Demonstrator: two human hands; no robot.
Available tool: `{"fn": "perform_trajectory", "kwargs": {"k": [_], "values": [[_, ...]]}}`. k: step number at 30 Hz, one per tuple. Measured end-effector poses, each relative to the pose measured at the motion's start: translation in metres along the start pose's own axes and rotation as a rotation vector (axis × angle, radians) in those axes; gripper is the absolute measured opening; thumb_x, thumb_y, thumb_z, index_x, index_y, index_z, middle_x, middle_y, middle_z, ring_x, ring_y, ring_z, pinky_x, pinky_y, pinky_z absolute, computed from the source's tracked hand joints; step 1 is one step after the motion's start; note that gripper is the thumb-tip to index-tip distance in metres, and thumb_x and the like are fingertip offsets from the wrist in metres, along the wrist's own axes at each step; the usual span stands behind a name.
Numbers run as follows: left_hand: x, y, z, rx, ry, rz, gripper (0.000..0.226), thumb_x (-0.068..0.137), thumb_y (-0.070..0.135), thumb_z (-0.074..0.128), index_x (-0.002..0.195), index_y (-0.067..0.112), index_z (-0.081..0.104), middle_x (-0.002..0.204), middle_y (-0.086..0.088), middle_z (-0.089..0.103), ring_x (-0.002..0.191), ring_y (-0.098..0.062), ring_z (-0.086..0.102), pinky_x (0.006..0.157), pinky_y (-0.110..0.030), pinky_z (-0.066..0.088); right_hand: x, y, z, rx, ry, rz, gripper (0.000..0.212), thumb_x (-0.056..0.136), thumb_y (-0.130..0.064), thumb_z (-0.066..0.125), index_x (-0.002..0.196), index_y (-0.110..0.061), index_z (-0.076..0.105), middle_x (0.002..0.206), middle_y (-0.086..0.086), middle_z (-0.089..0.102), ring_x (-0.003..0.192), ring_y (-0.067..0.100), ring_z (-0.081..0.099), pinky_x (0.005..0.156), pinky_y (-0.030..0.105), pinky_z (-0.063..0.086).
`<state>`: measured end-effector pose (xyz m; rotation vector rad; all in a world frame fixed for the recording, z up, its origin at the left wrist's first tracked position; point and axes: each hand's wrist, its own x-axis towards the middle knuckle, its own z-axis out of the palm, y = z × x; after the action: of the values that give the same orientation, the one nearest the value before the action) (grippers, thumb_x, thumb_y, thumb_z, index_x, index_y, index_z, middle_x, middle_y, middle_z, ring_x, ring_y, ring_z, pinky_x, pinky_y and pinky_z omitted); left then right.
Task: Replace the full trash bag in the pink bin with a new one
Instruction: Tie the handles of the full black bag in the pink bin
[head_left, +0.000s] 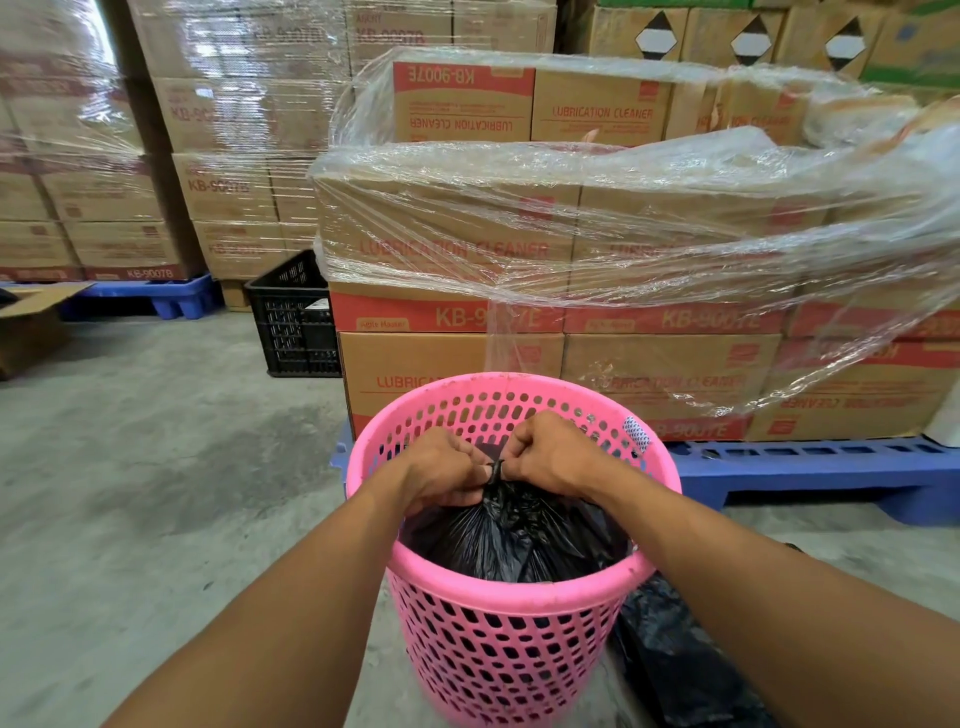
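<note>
The round pink perforated plastic bin (511, 623) is standing at six o'clock, holding the full black plastic trash bag (514, 535). The left hand (441, 467) and right hand (550, 452) are both pinching its gathered neck; overtightening could be tearing the thin film.

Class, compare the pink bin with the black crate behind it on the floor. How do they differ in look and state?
The pink bin is round with oval holes; the black crate is boxy with a fine grid. The pink bin holds a black trash bag gripped by the left hand and right hand; nobody touches the black crate. Both are perforated plastic standing on the floor.
</note>
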<state>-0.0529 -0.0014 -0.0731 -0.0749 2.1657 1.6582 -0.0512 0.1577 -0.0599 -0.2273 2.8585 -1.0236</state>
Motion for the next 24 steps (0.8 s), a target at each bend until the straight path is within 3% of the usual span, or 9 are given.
{"fn": "perform_trajectory", "kwargs": {"k": [4, 6, 8, 10, 16, 18, 20, 24], "values": [[-0.002, 0.0, 0.0, 0.016, 0.001, 0.001, 0.013, 0.091, -0.005, 0.058, 0.098, -0.005, 0.069, 0.082, -0.008, 0.065, 0.068, -0.012, 0.061, 0.064, -0.021, 0.059, 0.0, 0.0, 0.002, -0.034, 0.01, -0.032, 0.016, 0.079, -0.005, 0.072, 0.069, -0.018, 0.073, 0.074, -0.003, 0.072, 0.07, 0.008, 0.063, 0.064, 0.02, 0.047], [-0.002, 0.0, 0.0, 0.025, 0.012, 0.009, 0.014, 0.09, -0.005, 0.059, 0.083, 0.002, 0.069, 0.079, -0.008, 0.064, 0.067, -0.012, 0.061, 0.066, -0.023, 0.06, -0.001, 0.0, -0.001, -0.028, 0.004, -0.033, 0.012, 0.079, -0.006, 0.072, 0.074, -0.016, 0.076, 0.075, -0.004, 0.072, 0.067, 0.005, 0.061, 0.061, 0.017, 0.046], [0.0, 0.0, 0.002, 0.045, 0.044, 0.024, 0.023, 0.087, -0.004, 0.06, 0.067, 0.007, 0.065, 0.074, -0.009, 0.061, 0.064, -0.013, 0.06, 0.077, -0.032, 0.06, -0.002, -0.001, -0.005, -0.022, -0.004, -0.026, 0.009, 0.08, -0.007, 0.072, 0.079, -0.013, 0.079, 0.074, -0.005, 0.071, 0.063, 0.0, 0.057, 0.057, 0.014, 0.044], [0.001, -0.001, 0.003, 0.083, 0.089, 0.048, 0.027, 0.086, -0.001, 0.061, 0.061, 0.01, 0.06, 0.069, -0.009, 0.058, 0.06, -0.015, 0.059, 0.081, -0.037, 0.059, -0.002, -0.002, -0.009, -0.025, -0.02, -0.024, 0.009, 0.081, -0.008, 0.072, 0.08, -0.012, 0.079, 0.075, -0.005, 0.072, 0.06, -0.002, 0.056, 0.055, 0.013, 0.042], [-0.003, 0.002, 0.002, 0.276, 0.184, 0.128, 0.021, 0.083, 0.0, 0.066, 0.068, 0.013, 0.059, 0.068, -0.001, 0.061, 0.061, -0.011, 0.061, 0.056, -0.02, 0.055, 0.0, -0.002, -0.014, -0.032, -0.068, -0.016, 0.02, 0.082, -0.011, 0.075, 0.064, -0.018, 0.069, 0.083, 0.003, 0.075, 0.073, 0.01, 0.063, 0.069, 0.026, 0.052], [-0.004, 0.003, 0.002, 0.35, 0.219, 0.143, 0.017, 0.083, 0.002, 0.068, 0.071, 0.012, 0.06, 0.067, -0.002, 0.063, 0.058, -0.012, 0.062, 0.047, -0.017, 0.05, -0.001, -0.002, -0.014, -0.044, -0.082, -0.02, 0.016, 0.083, -0.012, 0.075, 0.068, -0.014, 0.069, 0.075, -0.002, 0.071, 0.067, 0.006, 0.059, 0.064, 0.022, 0.048], [-0.004, 0.003, 0.0, 0.44, 0.252, 0.163, 0.014, 0.08, 0.004, 0.07, 0.07, 0.012, 0.064, 0.064, -0.004, 0.065, 0.055, -0.015, 0.063, 0.047, -0.022, 0.05, -0.002, -0.001, -0.015, -0.063, -0.099, -0.02, 0.01, 0.083, -0.012, 0.074, 0.074, -0.01, 0.072, 0.075, -0.004, 0.07, 0.065, 0.002, 0.057, 0.061, 0.02, 0.045], [-0.004, 0.002, -0.002, 0.563, 0.26, 0.168, 0.005, 0.076, 0.002, 0.073, 0.074, 0.006, 0.073, 0.061, -0.002, 0.067, 0.055, -0.013, 0.062, 0.06, -0.027, 0.054, -0.004, 0.002, -0.018, -0.108, -0.132, -0.014, 0.022, 0.084, -0.011, 0.074, 0.064, -0.018, 0.067, 0.083, -0.001, 0.073, 0.078, 0.011, 0.065, 0.075, 0.026, 0.052]]}}
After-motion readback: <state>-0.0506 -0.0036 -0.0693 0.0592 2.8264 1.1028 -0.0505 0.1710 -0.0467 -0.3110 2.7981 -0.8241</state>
